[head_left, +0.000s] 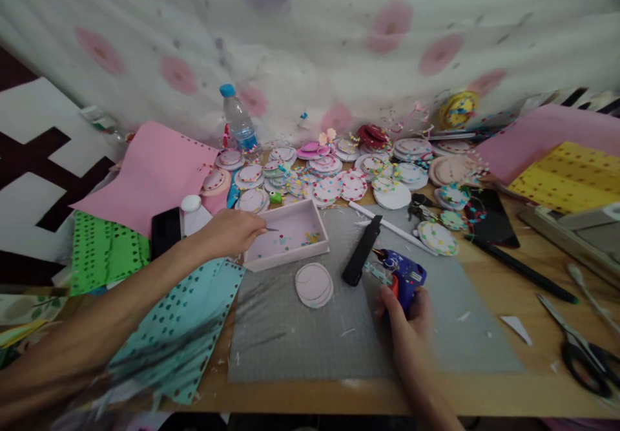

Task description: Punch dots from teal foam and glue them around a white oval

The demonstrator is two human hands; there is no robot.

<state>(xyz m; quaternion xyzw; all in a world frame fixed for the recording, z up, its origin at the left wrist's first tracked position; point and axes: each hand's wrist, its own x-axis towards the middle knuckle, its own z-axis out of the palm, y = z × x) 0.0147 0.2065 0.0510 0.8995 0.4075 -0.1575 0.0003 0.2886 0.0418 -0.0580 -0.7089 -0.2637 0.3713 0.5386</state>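
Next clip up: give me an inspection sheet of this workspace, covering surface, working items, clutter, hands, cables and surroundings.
Surface: grey mat on a wooden table, with white scraps.
Working items: open box holding small coloured bits; round discs before it.
Clutter: decorated discs crowd the back; bottle behind; scissors at right.
Hands: left hand pinches a thin tool over the box; right hand grips a blue glue gun.
Cables: pale cord, right edge; glue-gun cord not discernible.
Surroundings: flower-patterned sheet hangs behind.
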